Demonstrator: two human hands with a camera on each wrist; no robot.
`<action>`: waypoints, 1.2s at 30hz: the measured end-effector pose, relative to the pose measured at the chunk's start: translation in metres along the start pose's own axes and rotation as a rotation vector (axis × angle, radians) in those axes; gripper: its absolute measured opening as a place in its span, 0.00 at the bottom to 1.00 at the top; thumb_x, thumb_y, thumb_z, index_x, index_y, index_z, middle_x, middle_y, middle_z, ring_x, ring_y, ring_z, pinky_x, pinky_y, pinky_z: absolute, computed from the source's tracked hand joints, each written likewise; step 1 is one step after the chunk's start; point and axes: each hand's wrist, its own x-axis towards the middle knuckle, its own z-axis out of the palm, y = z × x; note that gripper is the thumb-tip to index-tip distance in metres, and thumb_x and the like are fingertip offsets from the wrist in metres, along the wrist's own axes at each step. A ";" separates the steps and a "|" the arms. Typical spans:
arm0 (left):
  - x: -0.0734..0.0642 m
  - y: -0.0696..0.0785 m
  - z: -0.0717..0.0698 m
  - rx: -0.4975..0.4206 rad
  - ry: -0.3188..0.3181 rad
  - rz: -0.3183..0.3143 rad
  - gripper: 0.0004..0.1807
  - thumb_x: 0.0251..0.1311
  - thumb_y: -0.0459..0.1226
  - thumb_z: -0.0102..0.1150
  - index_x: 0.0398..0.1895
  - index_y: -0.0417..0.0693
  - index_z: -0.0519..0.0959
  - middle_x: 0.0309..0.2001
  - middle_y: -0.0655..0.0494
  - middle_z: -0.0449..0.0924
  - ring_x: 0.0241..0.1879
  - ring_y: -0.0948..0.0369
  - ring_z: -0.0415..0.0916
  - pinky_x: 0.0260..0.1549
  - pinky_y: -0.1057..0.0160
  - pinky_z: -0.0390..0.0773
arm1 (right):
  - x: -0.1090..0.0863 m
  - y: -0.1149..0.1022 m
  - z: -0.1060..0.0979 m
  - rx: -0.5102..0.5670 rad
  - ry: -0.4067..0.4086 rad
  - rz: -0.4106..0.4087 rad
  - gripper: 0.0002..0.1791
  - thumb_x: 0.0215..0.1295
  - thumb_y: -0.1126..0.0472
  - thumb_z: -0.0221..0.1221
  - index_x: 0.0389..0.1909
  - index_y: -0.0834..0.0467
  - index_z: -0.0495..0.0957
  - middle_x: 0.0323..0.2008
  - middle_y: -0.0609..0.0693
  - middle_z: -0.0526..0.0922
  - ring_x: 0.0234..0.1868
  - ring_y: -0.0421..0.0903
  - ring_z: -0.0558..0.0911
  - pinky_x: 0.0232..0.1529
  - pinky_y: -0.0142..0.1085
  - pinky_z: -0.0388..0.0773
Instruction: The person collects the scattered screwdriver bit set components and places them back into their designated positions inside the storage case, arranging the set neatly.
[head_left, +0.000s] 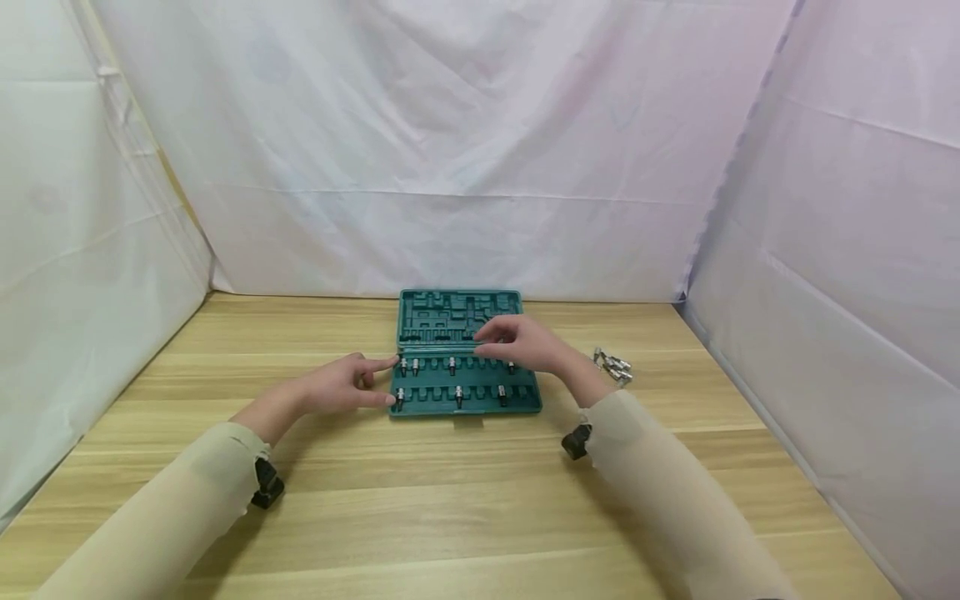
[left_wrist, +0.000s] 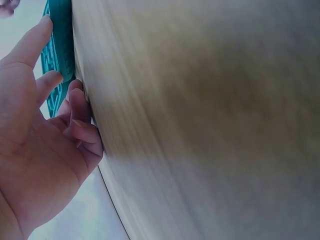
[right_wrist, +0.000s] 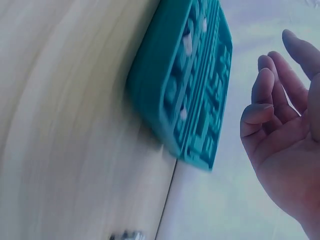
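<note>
A green plastic socket case (head_left: 480, 378) lies opened flat on the table, lid away from me. Several small bit sockets (head_left: 459, 397), silver at one end and dark at the other, sit in its two rows of slots. My left hand (head_left: 341, 385) is at the case's left side, its extended index finger and thumb touching the edge; the other fingers are bent in the left wrist view. Above the right part of the case hovers my right hand (head_left: 522, 342), fingers loosely bent. The right wrist view shows nothing between its thumb and fingers.
Several loose bit sockets (head_left: 615, 367) lie in a small pile on the wooden table (head_left: 420, 517), right of the case. White cloth (head_left: 450, 150) hangs behind the table and on both sides.
</note>
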 end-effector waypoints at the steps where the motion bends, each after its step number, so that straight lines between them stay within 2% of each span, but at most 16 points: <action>1: 0.000 0.000 0.000 0.001 0.000 0.000 0.49 0.73 0.56 0.70 0.89 0.55 0.58 0.47 0.47 0.71 0.44 0.54 0.67 0.41 0.55 0.70 | -0.004 0.002 -0.003 0.001 0.003 0.008 0.23 0.79 0.46 0.67 0.66 0.53 0.85 0.53 0.48 0.88 0.49 0.49 0.85 0.50 0.46 0.82; 11: 0.001 -0.001 0.000 0.005 0.000 0.001 0.49 0.73 0.56 0.70 0.89 0.55 0.58 0.47 0.47 0.70 0.44 0.53 0.66 0.41 0.55 0.70 | -0.041 0.022 -0.023 0.008 0.035 0.047 0.22 0.78 0.45 0.67 0.64 0.53 0.86 0.50 0.49 0.87 0.44 0.51 0.81 0.45 0.44 0.79; 17: 0.001 0.000 0.001 0.001 -0.001 0.004 0.49 0.73 0.56 0.70 0.90 0.55 0.58 0.47 0.47 0.70 0.43 0.54 0.66 0.41 0.55 0.70 | -0.064 0.038 -0.036 -0.008 0.056 0.043 0.22 0.77 0.48 0.70 0.65 0.52 0.86 0.50 0.50 0.88 0.43 0.51 0.83 0.41 0.44 0.82; 22: 0.000 0.001 0.000 -0.001 0.002 0.010 0.49 0.74 0.56 0.70 0.90 0.55 0.58 0.47 0.47 0.70 0.43 0.54 0.66 0.40 0.56 0.70 | -0.084 0.051 -0.046 0.002 0.069 0.043 0.24 0.76 0.51 0.71 0.67 0.54 0.84 0.53 0.52 0.89 0.45 0.53 0.85 0.43 0.44 0.85; 26: 0.001 0.002 0.000 -0.004 0.005 0.016 0.49 0.74 0.55 0.70 0.89 0.54 0.58 0.46 0.47 0.70 0.42 0.54 0.66 0.40 0.55 0.70 | -0.101 0.060 -0.053 0.005 0.087 0.064 0.23 0.76 0.52 0.71 0.66 0.55 0.85 0.53 0.53 0.90 0.45 0.49 0.84 0.44 0.38 0.83; 32: 0.001 0.002 0.001 -0.001 0.004 0.016 0.48 0.74 0.55 0.70 0.89 0.54 0.58 0.46 0.47 0.70 0.42 0.54 0.66 0.40 0.56 0.70 | -0.124 0.078 -0.067 -0.006 0.112 0.105 0.21 0.75 0.55 0.71 0.65 0.56 0.86 0.56 0.57 0.89 0.46 0.47 0.84 0.43 0.37 0.82; 36: 0.000 0.001 0.000 0.006 -0.001 0.012 0.49 0.74 0.56 0.69 0.90 0.55 0.58 0.47 0.47 0.71 0.43 0.54 0.67 0.40 0.57 0.70 | -0.137 0.091 -0.078 -0.035 0.106 0.111 0.21 0.75 0.56 0.71 0.65 0.56 0.86 0.54 0.56 0.89 0.45 0.46 0.84 0.43 0.37 0.82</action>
